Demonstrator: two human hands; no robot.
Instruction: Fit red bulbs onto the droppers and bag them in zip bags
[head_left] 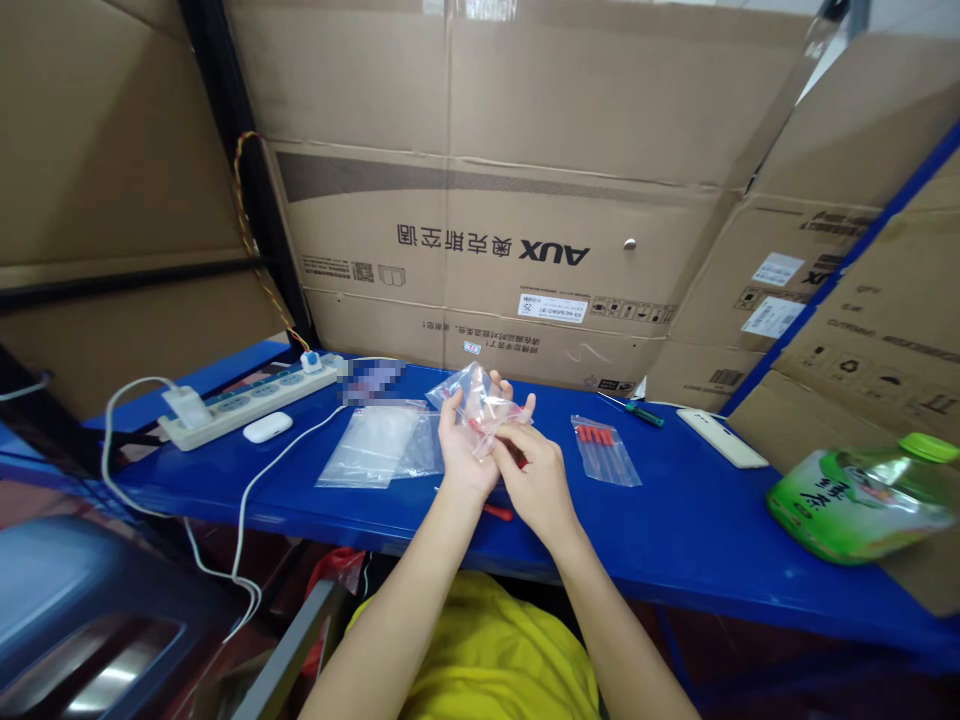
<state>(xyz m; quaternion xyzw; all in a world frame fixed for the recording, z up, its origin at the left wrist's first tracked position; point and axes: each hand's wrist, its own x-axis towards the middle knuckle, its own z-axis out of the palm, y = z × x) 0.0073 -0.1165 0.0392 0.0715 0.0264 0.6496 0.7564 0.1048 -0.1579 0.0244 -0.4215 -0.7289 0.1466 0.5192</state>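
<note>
A crinkled clear plastic bag (480, 395) lies over the upturned palm of my left hand (465, 455), whose thumb and fingers curl up around it. Red bits show through the film. My right hand (541, 485) is closed against the bag's near right side, fingertips bent inward. A red piece (523, 462) peeks out beneath those fingers; most of it is hidden. On the table below the hands is another red, rod-like piece (498, 512), partly covered by my wrists. To the right lies a clear bag (619, 465) holding several red-ended sticks. Flat clear bags (371, 450) are stacked at left.
The blue table (697, 530) carries a power strip (251, 402) with white cables, a white earphone case (268, 427), a green-handled screwdriver (645, 413), a flat white bar (721, 438) and a green-labelled bottle (855, 505). Cardboard (510, 200) walls the back and sides.
</note>
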